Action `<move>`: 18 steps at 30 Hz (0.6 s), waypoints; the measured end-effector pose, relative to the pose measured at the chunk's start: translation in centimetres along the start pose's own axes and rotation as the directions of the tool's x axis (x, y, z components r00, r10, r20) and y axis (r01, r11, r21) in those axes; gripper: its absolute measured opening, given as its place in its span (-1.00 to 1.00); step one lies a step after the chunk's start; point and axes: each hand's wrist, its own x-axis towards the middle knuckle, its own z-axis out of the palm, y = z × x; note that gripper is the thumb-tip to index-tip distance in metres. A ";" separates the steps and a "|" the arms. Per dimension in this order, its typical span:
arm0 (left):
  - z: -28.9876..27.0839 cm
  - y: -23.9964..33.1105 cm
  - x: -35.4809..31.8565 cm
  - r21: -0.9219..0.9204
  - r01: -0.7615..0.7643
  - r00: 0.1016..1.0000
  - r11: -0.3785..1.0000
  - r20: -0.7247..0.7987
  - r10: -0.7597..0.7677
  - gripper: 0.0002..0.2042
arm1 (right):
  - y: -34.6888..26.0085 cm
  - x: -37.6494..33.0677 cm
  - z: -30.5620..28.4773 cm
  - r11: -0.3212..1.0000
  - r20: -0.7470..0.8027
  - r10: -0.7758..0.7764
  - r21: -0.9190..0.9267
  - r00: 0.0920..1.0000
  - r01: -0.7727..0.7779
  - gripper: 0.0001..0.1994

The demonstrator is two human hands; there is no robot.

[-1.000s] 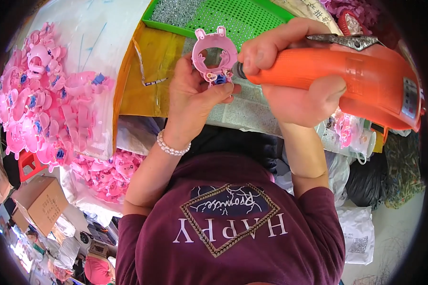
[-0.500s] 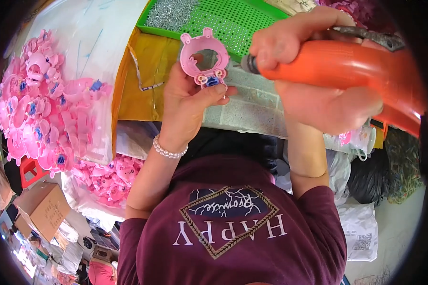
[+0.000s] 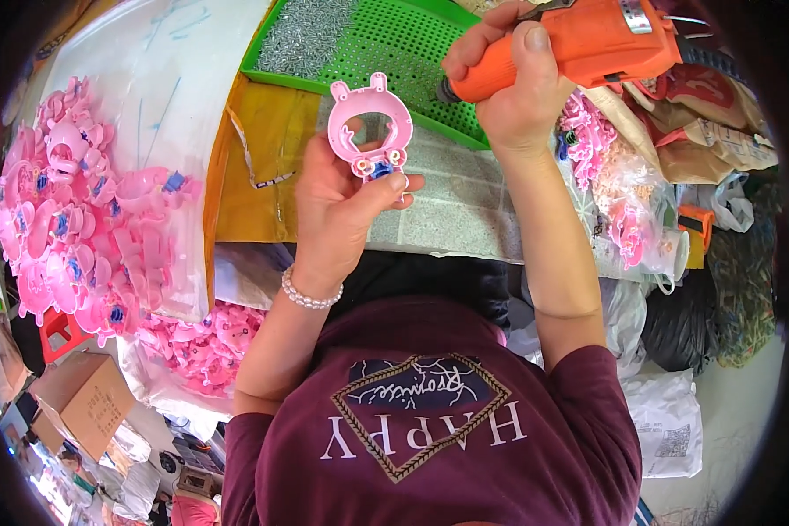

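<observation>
My left hand [image 3: 335, 206] grips a pink plastic ring-shaped part [image 3: 399, 118] by its lower end, thumb across the front. Two small ears stand on its far edge. A blue piece [image 3: 379, 170] sits at the lower end beside my thumb, partly covered by it. My right hand [image 3: 526, 101] is closed around an orange electric screwdriver [image 3: 583, 48], held over the right end of a green perforated tray [image 3: 403, 53]. The tool's dark nose [image 3: 447, 89] points left, apart from the pink part; no bit can be made out. Small silver screws [image 3: 302, 39] lie in the tray's left section.
Many pink parts with blue pieces [image 3: 79, 219] are heaped on the white surface at left. More pink pieces [image 3: 206, 342] fill a bag below. Bagged pink pieces [image 3: 627, 223] and brown paper packaging [image 3: 706, 96] crowd the right. A cardboard box [image 3: 83, 399] stands lower left.
My right hand has moved up and away with the screwdriver, whose rear end has swung toward the far side. My left hand keeps the pink part, shifted only slightly.
</observation>
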 end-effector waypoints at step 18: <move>0.1 0.7 -0.2 0.023 0.029 0.999 0.999 0.033 -0.030 -0.52 | -0.1 -0.3 0.2 1.000 -0.009 0.022 0.011 1.000 -0.021 -0.56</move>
